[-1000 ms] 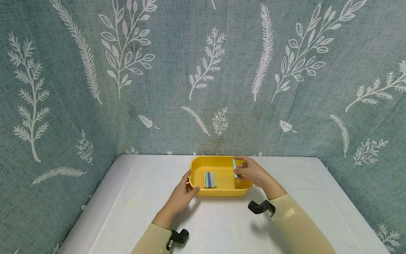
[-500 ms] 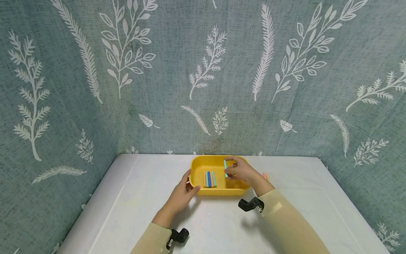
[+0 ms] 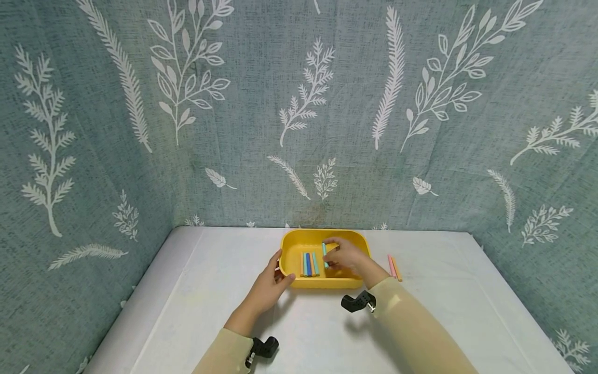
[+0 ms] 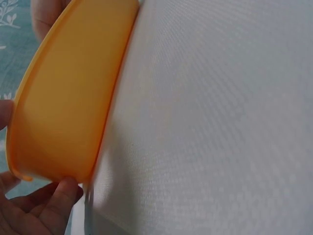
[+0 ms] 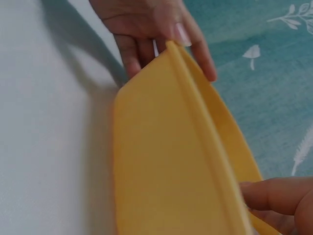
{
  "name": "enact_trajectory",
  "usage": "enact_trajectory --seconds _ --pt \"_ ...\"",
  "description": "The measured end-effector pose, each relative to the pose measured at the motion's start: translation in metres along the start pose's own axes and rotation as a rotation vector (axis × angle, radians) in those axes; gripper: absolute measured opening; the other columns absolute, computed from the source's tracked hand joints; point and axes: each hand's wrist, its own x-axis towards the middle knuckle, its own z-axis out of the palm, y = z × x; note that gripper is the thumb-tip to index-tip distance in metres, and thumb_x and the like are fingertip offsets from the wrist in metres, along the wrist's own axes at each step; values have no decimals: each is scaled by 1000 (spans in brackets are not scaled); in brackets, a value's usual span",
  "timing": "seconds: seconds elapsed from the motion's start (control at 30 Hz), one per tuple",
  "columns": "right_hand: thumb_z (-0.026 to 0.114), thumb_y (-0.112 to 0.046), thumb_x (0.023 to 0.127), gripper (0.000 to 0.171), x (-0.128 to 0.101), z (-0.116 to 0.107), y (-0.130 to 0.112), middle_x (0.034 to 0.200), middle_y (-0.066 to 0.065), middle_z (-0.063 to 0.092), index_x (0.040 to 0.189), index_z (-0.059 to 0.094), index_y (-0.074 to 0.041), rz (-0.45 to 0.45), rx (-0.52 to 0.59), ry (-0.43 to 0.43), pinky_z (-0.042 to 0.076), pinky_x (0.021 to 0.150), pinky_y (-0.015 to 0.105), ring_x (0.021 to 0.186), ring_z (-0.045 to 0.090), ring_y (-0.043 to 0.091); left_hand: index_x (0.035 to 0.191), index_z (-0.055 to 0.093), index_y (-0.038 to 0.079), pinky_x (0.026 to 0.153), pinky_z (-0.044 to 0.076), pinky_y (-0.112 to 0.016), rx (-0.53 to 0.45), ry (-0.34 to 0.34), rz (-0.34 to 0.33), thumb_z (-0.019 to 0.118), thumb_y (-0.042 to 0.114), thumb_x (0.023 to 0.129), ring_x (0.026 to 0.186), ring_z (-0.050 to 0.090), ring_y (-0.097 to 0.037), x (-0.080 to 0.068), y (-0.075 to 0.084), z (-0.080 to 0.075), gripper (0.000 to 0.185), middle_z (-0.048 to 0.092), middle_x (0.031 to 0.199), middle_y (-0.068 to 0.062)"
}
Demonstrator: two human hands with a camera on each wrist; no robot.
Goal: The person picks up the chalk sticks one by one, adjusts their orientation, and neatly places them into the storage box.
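From the head view we are pinching a teal chalk stick [image 3: 324, 254] in our right hand [image 3: 343, 258], low inside the yellow tray [image 3: 359, 241] and just right of the row of sticks [image 3: 309, 264] lying on its floor; it looks light, stiff and brittle, so we are judging a gentle pinch near its middle safest. Our left hand [image 3: 271, 280] is curling its fingers round the tray's left rim. Two more sticks [image 3: 394, 267] are lying on the desk [image 3: 196, 301] just right of the tray, with open room all round. In the left wrist view we are seeing our fingers [image 4: 54, 205] touching the tray's smooth, possibly slippery outer wall [image 4: 73, 98]. In the right wrist view our left fingers [image 5: 146, 29] are hooking over the thin rim, and our right fingertips [image 5: 279, 196] are hovering at the near edge; the stick is hidden here.
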Motion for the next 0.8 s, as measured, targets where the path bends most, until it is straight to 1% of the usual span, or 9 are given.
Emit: enact_trajectory --seconds 0.1,0.33,0.6,0.8 --pt "67 2 93 53 3 3 3 100 16 61 143 50 -5 15 -33 9 60 66 33 75 62 22 162 17 17 106 46 -50 1 1 0 64 35 100 131 51 -36 0 0 0 80 38 154 -23" --pt "72 -1 90 55 11 8 10 104 17 60 142 53 -6 31 -97 26 60 69 32 80 65 24 162 17 16 106 46 -49 3 4 1 64 35 100 131 52 -36 0 0 0 80 38 153 -24" --pt "73 -2 89 55 12 12 15 103 16 62 141 54 -5 34 -144 36 60 67 32 79 65 23 162 17 18 106 45 -50 1 2 -7 64 35 100 132 51 -36 0 -1 1 80 38 154 -23" --pt "72 0 89 55 12 14 14 99 16 62 141 54 -3 18 -163 28 60 65 32 76 66 23 162 17 17 107 45 -49 1 7 -3 64 35 100 132 52 -35 1 -2 1 80 38 154 -23"
